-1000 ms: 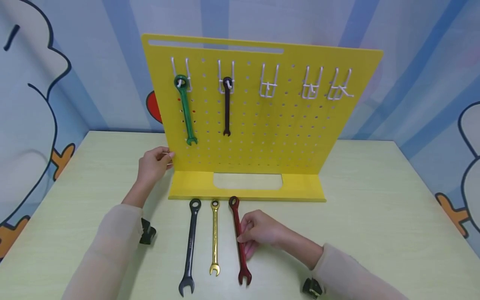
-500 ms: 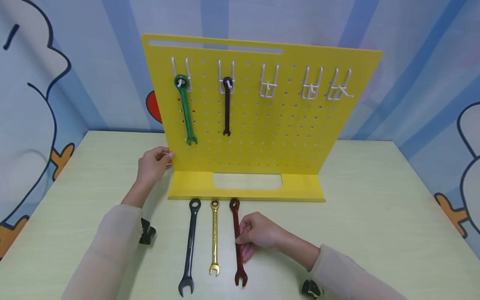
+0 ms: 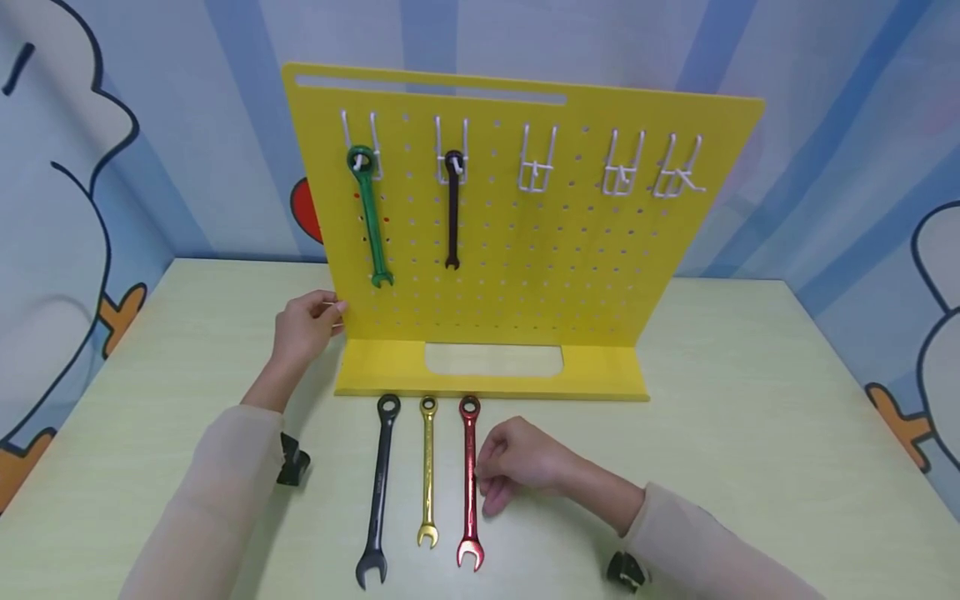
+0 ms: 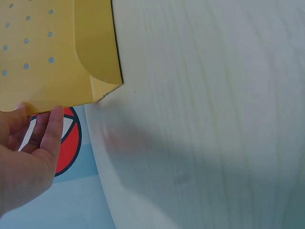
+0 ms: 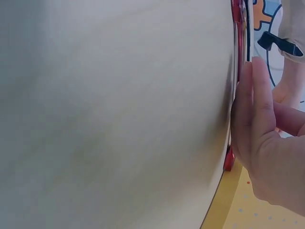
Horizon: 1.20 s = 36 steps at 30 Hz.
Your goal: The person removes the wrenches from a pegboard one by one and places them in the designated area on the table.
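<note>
While the right hand (image 3: 521,462) rests on the surface (image 3: 712,417), its fingers (image 3: 491,492) curl loosely against the right side of the red wrench (image 3: 468,479), touching the shaft about midway; whether they actually pinch it cannot be told, though the right wrist view shows fairly straight fingers (image 5: 252,109) lying alongside the red shaft (image 5: 238,19). That wrench lies flat with its long axis running near to far, ring end toward the yellow pegboard (image 3: 525,217) and open jaw end pointing at the near edge. Just left of it, parallel and apart, lie the gold wrench (image 3: 427,471) and then the black wrench (image 3: 380,492), both pointing the same way.

Farther left, the left hand (image 3: 303,329) holds the pegboard's lower left edge, thumb in front and fingers (image 4: 50,138) behind the panel's corner (image 4: 102,86). On the board, a green wrench (image 3: 369,217) and a small dark wrench (image 3: 453,208) hang by their ring ends from the two leftmost white hooks, long axes vertical, open ends down. Three more white hooks (image 3: 618,167) stand to the right. The board's base (image 3: 600,375) sits on the surface just beyond the three ring ends.
</note>
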Tool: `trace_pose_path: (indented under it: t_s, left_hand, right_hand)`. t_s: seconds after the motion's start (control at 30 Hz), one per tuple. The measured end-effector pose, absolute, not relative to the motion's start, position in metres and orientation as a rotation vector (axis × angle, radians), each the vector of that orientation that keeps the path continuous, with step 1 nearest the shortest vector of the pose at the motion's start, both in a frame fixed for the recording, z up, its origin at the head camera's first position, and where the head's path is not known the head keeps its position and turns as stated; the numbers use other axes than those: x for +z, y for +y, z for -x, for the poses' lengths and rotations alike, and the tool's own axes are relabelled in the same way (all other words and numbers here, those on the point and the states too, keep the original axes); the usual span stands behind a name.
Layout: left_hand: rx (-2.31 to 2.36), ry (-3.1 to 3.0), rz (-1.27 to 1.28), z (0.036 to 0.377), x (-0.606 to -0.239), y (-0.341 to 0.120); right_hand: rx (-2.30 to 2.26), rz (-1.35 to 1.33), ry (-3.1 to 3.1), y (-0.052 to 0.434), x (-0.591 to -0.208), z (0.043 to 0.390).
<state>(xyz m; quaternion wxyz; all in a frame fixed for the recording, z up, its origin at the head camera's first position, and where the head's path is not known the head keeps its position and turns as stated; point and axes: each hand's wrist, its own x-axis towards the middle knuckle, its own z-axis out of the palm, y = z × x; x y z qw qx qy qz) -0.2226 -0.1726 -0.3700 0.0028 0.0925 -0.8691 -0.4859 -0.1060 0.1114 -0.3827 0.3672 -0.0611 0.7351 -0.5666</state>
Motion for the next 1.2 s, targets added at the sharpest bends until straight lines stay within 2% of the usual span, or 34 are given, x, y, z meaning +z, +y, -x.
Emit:
trace_pose_path:
  t_s: [0.13, 0.33, 0.43, 1.2]
  left_hand:
    - [-1.524, -2.721, -0.303, 0.228, -0.377, -0.176]
    - [-1.417, -2.686, -0.251, 0.266, -0.436, -0.197]
    - [-1.404, -2.668, -0.246, 0.276, -0.451, -0.201]
    - [-1.412, -2.664, -0.261, 0.274, -0.448, -0.199]
  right_hand:
    - [-1.448, 0.17, 1.904, 0.114, -0.381, 0.109]
    - [-1.47, 0.19, 1.899, 0.117, -0.379, 0.111]
    - [-1.477, 0.208, 1.899, 0.118, -0.378, 0.113]
    - [-1.423, 0.237, 2.037, 0.135, -0.37, 0.137]
